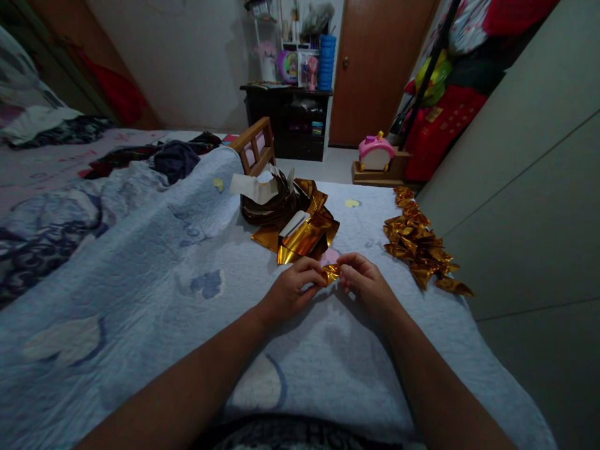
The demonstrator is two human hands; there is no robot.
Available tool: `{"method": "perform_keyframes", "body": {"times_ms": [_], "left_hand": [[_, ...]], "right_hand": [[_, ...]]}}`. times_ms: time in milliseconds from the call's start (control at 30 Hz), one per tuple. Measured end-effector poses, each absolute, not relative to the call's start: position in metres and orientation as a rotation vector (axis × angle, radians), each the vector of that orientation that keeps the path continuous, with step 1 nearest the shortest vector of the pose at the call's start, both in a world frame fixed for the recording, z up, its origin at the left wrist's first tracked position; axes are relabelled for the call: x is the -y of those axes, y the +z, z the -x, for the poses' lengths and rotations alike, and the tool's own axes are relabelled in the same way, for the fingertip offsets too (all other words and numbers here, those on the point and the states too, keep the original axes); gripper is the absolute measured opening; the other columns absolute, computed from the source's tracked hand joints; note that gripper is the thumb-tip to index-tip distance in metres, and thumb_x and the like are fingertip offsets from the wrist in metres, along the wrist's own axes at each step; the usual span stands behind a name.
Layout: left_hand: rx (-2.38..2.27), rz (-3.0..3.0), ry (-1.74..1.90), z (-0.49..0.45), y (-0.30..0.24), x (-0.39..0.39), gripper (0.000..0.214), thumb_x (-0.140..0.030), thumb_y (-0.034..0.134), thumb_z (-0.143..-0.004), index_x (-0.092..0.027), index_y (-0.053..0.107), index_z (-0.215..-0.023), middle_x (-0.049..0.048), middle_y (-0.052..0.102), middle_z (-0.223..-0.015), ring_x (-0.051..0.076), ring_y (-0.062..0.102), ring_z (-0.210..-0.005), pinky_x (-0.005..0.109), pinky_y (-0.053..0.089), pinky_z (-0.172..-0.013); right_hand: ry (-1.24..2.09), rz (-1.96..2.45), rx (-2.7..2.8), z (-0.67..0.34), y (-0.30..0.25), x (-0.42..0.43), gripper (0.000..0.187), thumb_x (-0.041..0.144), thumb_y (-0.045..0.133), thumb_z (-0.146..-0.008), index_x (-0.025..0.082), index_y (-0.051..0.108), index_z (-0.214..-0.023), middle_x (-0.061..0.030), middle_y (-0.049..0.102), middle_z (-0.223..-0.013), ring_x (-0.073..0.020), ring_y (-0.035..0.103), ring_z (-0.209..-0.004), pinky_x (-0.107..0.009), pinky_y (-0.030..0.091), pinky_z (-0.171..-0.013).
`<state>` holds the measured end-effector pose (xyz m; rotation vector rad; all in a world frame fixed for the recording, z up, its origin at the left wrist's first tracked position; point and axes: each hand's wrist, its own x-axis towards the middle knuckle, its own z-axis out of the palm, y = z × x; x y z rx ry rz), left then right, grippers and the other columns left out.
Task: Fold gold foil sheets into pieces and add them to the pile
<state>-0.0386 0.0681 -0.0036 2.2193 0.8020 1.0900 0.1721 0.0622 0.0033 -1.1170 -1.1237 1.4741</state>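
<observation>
A small folded piece of gold foil paper [332, 273] is stretched between my two hands, just above the blue bedcover. My left hand [300, 282] pinches its left end, while the fingertips of my right hand [364, 278] close on the right end. Just beyond them lie loose gold foil sheets [307, 236], some showing a white back. Behind these stands a dark curled stack of sheets [269, 206] with pale paper sticking up. To the right, several folded gold foil pieces [415, 237] form a heap along the bed's edge.
The patterned bedcover [187, 331] spreads under everything, with rumpled clothes [173, 159] at the left. A wooden bed rail [255, 147] rises at the far end. Beyond it are a dark cabinet [285, 125] and a brown door [375, 69]. A pale wardrobe [529, 206] borders the right side.
</observation>
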Motion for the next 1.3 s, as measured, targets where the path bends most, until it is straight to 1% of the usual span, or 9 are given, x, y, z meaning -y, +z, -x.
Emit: {"method": "perform_keyframes", "body": {"times_ms": [133,267,433,533,600,700,933,1100,1300], "left_hand": [[-0.827,-2.33,1.076,0.039,-0.008,-0.068,0.012,-0.009,0.061,-0.091,-0.018,0.07,-0.094,0.0082,0.063,-0.107,0.018,0.065,-0.1,0.03,0.055,-0.086],[-0.79,-2.4,1.072,0.037,-0.009,-0.067,0.015,-0.01,0.057,-0.094,-0.018,0.069,-0.096,0.0081,0.063,-0.106,0.017,0.066,-0.097,0.029,0.057,-0.082],[-0.739,-2.445,1.082,0.034,-0.009,-0.065,0.019,-0.007,0.053,-0.094,-0.019,0.068,-0.096,0.0067,0.064,-0.106,0.016,0.066,-0.097,0.028,0.057,-0.081],[-0.825,-2.402,1.091,0.033,-0.008,-0.062,0.027,-0.008,0.053,-0.093,-0.022,0.064,-0.114,0.0076,0.06,-0.118,0.016,0.066,-0.097,0.03,0.058,-0.084],[-0.941,-2.302,1.131,0.033,-0.007,-0.061,0.043,-0.011,0.057,-0.092,-0.024,0.054,-0.132,0.0091,0.055,-0.129,0.011,0.064,-0.083,0.03,0.059,-0.083],[-0.98,-2.228,1.184,0.034,-0.006,-0.059,0.054,-0.012,0.059,-0.09,-0.026,0.046,-0.14,0.0093,0.053,-0.131,0.011,0.062,-0.08,0.03,0.059,-0.08],[-0.981,-2.163,1.146,0.034,-0.005,-0.059,0.054,-0.01,0.057,-0.089,-0.027,0.045,-0.139,0.0075,0.056,-0.123,0.011,0.059,-0.082,0.028,0.057,-0.076],[-0.971,-2.166,1.09,0.034,-0.005,-0.059,0.05,-0.009,0.056,-0.089,-0.025,0.047,-0.136,0.0081,0.057,-0.121,0.01,0.059,-0.078,0.027,0.056,-0.075],[-0.951,-2.161,1.053,0.035,-0.008,-0.06,0.045,-0.011,0.056,-0.089,-0.024,0.05,-0.131,0.0077,0.057,-0.121,0.01,0.06,-0.078,0.027,0.056,-0.075]], "right_hand": [[1.37,1.193,1.245,-0.173,0.005,-0.064,0.024,0.041,0.075,-0.074,0.02,0.065,-0.083,0.0029,0.06,-0.069,-0.01,0.05,-0.054,-0.024,0.038,-0.05],[1.332,1.229,1.257,-0.172,0.006,-0.065,0.026,0.041,0.074,-0.072,0.02,0.064,-0.083,0.0042,0.057,-0.065,-0.0097,0.045,-0.051,-0.024,0.033,-0.046],[1.241,1.266,1.329,-0.171,0.006,-0.065,0.018,0.036,0.07,-0.072,0.02,0.062,-0.076,0.0032,0.056,-0.065,-0.0112,0.047,-0.056,-0.024,0.035,-0.05],[1.178,1.287,1.344,-0.172,0.003,-0.067,0.016,0.035,0.068,-0.072,0.02,0.061,-0.073,0.0037,0.054,-0.062,-0.0114,0.044,-0.054,-0.025,0.034,-0.05],[1.109,1.31,1.338,-0.174,0.001,-0.069,0.015,0.034,0.066,-0.073,0.02,0.061,-0.073,0.0035,0.055,-0.062,-0.0118,0.045,-0.055,-0.025,0.034,-0.052],[0.934,1.344,1.282,-0.181,-0.002,-0.073,0.014,0.033,0.065,-0.075,0.02,0.062,-0.074,0.0025,0.058,-0.065,-0.0132,0.049,-0.059,-0.026,0.039,-0.057],[0.446,1.48,0.982,-0.215,0.006,-0.083,0.016,0.036,0.063,-0.076,0.02,0.06,-0.078,0.0036,0.055,-0.063,-0.0136,0.049,-0.055,-0.027,0.041,-0.056],[0.095,1.634,0.859,-0.252,0.009,-0.089,0.012,0.031,0.06,-0.074,0.02,0.06,-0.078,0.0019,0.056,-0.063,-0.0158,0.053,-0.055,-0.028,0.044,-0.057],[-0.115,1.781,0.74,-0.281,0.004,-0.091,0.007,0.025,0.057,-0.071,0.022,0.058,-0.076,-0.0002,0.059,-0.06,-0.0186,0.058,-0.054,-0.029,0.046,-0.053]]}}
